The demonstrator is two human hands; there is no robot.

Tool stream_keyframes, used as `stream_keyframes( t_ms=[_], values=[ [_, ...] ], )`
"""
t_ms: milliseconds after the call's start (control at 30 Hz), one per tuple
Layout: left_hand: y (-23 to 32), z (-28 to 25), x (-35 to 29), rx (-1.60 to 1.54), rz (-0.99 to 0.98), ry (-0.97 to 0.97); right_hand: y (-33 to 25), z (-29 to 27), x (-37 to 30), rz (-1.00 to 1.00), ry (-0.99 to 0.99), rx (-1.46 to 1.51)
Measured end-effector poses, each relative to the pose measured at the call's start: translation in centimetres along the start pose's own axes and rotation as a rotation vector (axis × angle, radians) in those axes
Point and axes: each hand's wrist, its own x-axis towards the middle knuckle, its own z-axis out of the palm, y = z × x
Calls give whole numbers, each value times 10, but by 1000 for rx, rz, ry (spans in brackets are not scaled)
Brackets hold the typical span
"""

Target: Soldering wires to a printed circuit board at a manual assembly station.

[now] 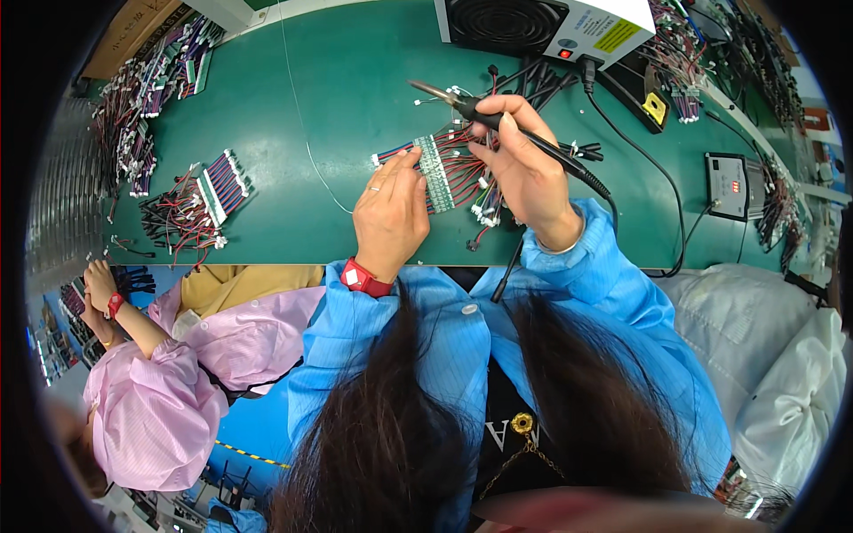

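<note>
A green panel of small circuit boards (434,173) lies on the bench, with red and black wires running from its right side. My left hand (391,213) rests at the panel's left edge, fingers curled together near the boards. A thin solder wire (308,147) hangs down from above and runs into this hand; its end is hidden. My right hand (531,173) grips a soldering iron (469,108) by its black handle like a pen. The iron's metal tip points left, above the panel and apart from it.
A wired board bundle (213,197) lies left, with more harnesses (142,107) beyond. A white fan box (582,31) stands at the back; an iron stand with yellow sponge (655,108) and soldering station (729,185) are right. A co-worker in pink (160,417) sits left.
</note>
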Motion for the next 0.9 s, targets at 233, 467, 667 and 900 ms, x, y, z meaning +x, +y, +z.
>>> stream_keyframes(
  t_ms=[233, 467, 667, 900],
  values=[
    [-1, -2, -3, 13, -1, -14, 17, 8, 19, 24, 44, -43],
    [-5, -2, 0, -13, -16, -5, 5, 7, 8, -31, 24, 3],
    [-4, 0, 1, -70, -31, 14, 30, 15, 1, -91, 4, 170],
    [0, -3, 1, -69, -46, 16, 23, -6, -5, -50, 109, 55]
  ],
)
